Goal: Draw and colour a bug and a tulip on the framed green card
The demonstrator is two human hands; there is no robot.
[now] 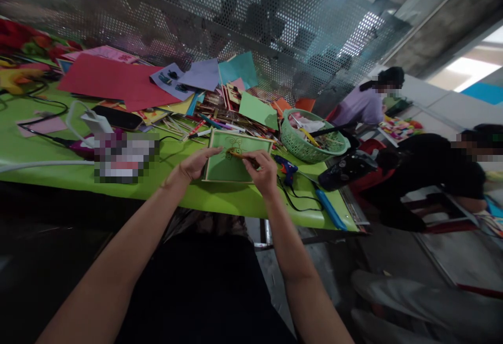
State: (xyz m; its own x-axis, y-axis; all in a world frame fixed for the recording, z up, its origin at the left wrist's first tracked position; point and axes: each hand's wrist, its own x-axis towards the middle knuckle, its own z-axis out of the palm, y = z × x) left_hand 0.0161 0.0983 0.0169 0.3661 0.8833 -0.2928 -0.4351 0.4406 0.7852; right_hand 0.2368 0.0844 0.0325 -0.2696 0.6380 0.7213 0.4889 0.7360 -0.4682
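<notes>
A lime-green bench (223, 195) crosses the middle of the frame, its far side heaped with coloured paper, as a person bends to close handwork. A mint-green basket (304, 151) of supplies stands right of centre, near a green framed panel (223, 171) lying at the centre of the frame on the near part of the bench. Work this fine likely goes best with the panel braced against the bench, so the surface does not skid or twist under light pressure. The panel lies between the two hands: the left hand (195, 163) holds it by the left edge, thumb laid over the rim, other fingers largely out of sight, while the right hand (262, 171) reaches in over the right half, fingertips pinched together. A glue gun (290, 169) rests just to the right of that hand; its cord would be best clear of the wrist. On the panel's face is a looping flower-like outline (234, 141). Smallest of all, a slim orange-brown piece (236, 154) juts leftward from the right hand's pinch, its tip over the lower part of the outline; a loose grip and small, slow movements should serve accuracy, though whether the tip touches cannot be told.
</notes>
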